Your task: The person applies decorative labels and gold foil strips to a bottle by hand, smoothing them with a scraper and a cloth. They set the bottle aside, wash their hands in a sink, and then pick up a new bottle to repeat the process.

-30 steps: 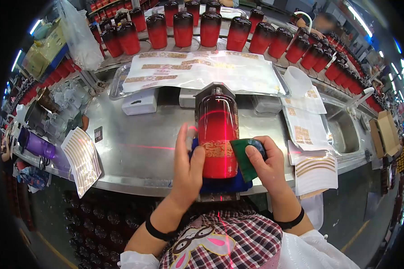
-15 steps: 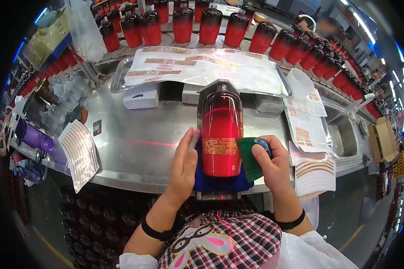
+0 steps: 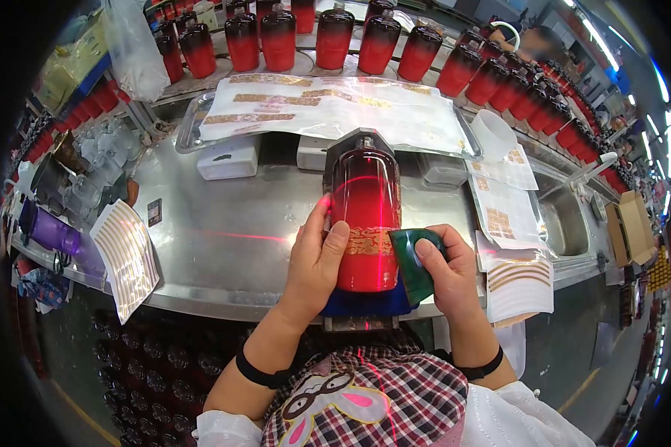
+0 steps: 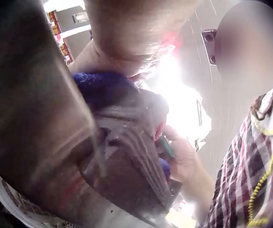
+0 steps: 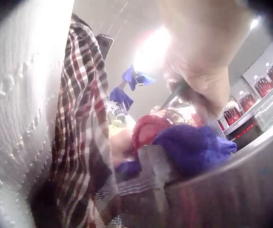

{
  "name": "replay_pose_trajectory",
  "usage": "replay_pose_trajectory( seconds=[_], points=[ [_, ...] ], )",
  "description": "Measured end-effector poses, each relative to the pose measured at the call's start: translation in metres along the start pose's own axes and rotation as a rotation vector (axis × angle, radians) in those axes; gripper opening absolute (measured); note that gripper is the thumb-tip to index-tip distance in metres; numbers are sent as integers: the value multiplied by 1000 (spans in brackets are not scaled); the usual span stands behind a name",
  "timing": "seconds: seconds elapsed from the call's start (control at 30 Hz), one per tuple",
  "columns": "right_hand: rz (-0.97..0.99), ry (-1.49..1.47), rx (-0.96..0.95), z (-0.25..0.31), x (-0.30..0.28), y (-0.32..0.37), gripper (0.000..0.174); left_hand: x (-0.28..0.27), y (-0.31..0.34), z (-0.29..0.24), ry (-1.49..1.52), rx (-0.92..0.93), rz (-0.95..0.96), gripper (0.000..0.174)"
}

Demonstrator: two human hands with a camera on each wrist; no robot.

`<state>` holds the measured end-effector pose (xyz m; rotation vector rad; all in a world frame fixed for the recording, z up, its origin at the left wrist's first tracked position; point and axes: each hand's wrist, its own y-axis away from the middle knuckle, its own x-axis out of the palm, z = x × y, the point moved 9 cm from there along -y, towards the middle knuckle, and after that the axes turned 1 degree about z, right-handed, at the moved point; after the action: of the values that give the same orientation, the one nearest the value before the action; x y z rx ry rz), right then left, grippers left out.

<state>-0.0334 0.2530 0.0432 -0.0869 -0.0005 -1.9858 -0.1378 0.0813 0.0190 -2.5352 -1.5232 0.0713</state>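
Note:
A red glass bottle (image 3: 364,194), darkening to black at its neck, lies neck away from me on a dark holder (image 3: 380,139) lined with blue cloth (image 3: 365,302). A gold patterned band (image 3: 369,241) crosses its lower part. My left hand (image 3: 311,264) rests along the bottle's left side, fingers fairly straight and thumb on its front. Between thumb and fingers my right hand (image 3: 449,272) pinches a flexible green scraper (image 3: 411,261), its edge right at the band's right end. In the right wrist view the bottle's round red base (image 5: 148,130) shows beside the blue cloth.
Decal sheets (image 3: 335,108) lie on a steel tray behind the holder, and more sheets (image 3: 518,279) to the right, by a sink (image 3: 566,220). A striped sheet (image 3: 125,257) overhangs the front edge at left. Several red bottles (image 3: 279,37) stand along the conveyor.
My left hand has moved in against the bottle, its thumb now on the front. The scraper stays at the band's right side. Bottles on the conveyor have shifted left.

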Motion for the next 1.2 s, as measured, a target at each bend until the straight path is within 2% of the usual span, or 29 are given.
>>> replay_pose_trajectory(
  seconds=[0.07, 0.17, 0.27, 0.37, 0.47, 0.5, 0.6, 0.63, 0.73, 0.77, 0.87, 0.9, 1.0, 1.07, 1.13, 1.2],
  points=[
    [-1, 0, 5, -2, -1, 0, 17, 0, 0, -1, 0, 9, -13, 61],
    [6, 32, -13, 2, -1, 2, 17, -10, 11, -18, -29, 152, -182, 60],
    [-9, 35, -10, 2, -1, 1, 18, 31, 41, -98, -885, 607, 25, 60],
    [-13, 68, -10, 1, -3, 1, 18, 50, 52, -81, -1022, 590, 88, 61],
    [-16, 74, -21, -2, -7, 1, 18, 23, 54, -69, -895, 494, -24, 63],
    [-21, 74, -22, -2, -9, 1, 18, 15, 54, -60, -868, 501, -37, 72],
    [-49, 83, -50, 9, -11, -2, 15, -1, 54, -47, -769, 426, -17, 83],
    [-65, 87, -61, 15, -12, -2, 15, 0, 53, -40, -782, 354, -11, 91],
    [-55, 545, -397, 56, 9, 0, 15, 5, 45, -46, -931, 378, 39, 90],
    [-30, 765, -551, 78, 28, 8, 24, 8, 46, -55, -982, 431, 26, 90],
    [221, 854, -844, 100, 64, 29, 31, 13, 50, -73, -1096, 541, -19, 91],
    [234, 800, -781, 99, 61, 26, 36, 12, 51, -75, -1104, 546, -35, 91],
    [123, 1003, -894, 103, 69, 23, 37, 15, 50, -68, -1021, 508, -37, 94],
    [372, 954, -881, 103, 93, 32, 35, 14, 47, -62, -970, 485, -37, 96],
    [366, 782, -840, 104, 87, 30, 34, 13, 48, -59, -953, 474, -37, 99],
    [127, 951, -796, 101, 64, 18, 34, 15, 50, -61, -956, 474, -37, 98]
  ],
)
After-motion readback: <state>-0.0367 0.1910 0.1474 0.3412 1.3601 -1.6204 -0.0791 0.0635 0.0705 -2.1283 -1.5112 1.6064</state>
